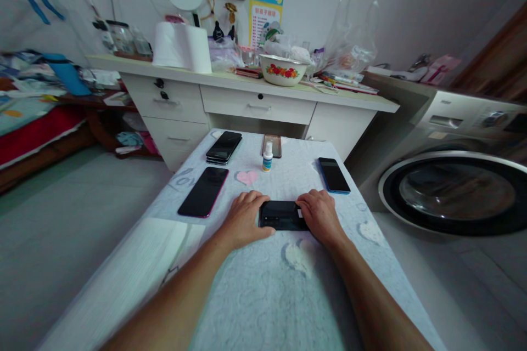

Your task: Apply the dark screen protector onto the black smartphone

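A black smartphone (282, 216) lies sideways on the cloth-covered table, its glossy surface up, with what look like camera lenses near the lower left. My left hand (246, 216) grips its left end, thumb along the near edge and fingers at the far one. Over the right end rests my right hand (319, 213), fingers curled onto the phone; a small pale patch shows by its fingertips. Beyond the hands stands a small white spray bottle (267, 158). To the left lies a phone with a pink edge (205, 192), and to the right a blue-edged phone (334, 175).
A stack of phones (224, 146) sits at the table's far left, and a brownish phone case (276, 145) at the far edge. A white desk (259, 103) with a floral bowl (282, 71) stands behind. At right is a washing machine (444, 126).
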The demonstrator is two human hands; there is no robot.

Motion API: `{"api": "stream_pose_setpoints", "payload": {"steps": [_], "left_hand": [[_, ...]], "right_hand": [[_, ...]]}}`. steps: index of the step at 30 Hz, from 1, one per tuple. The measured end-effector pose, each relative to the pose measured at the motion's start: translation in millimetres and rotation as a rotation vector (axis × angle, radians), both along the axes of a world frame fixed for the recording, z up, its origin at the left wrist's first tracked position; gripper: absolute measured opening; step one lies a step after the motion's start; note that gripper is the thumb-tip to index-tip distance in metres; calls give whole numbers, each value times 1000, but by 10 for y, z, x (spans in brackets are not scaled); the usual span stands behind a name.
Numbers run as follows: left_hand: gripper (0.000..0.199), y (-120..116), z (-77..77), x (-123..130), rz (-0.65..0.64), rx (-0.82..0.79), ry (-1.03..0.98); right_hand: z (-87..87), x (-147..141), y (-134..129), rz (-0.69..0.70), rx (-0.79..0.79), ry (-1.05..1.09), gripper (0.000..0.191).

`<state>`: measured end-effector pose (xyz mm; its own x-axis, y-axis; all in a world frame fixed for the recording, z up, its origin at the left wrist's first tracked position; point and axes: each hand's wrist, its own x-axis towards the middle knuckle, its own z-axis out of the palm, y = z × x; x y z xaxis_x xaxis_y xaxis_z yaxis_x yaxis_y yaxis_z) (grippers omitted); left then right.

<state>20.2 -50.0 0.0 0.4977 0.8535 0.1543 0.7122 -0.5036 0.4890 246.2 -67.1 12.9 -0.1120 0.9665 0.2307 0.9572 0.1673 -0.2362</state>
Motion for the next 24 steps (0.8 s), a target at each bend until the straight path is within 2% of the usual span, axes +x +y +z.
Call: {"api": "stream_pose_setpoints", "payload": {"steps": [13,24], "left_hand": [[60,0,20,14,0,-18,-2],[62,16,-36,4,1,-3,-9]], "right_hand": [[3,1,2,6,-3,-9,22],[-4,4,12,12,1,-22,23]]}}
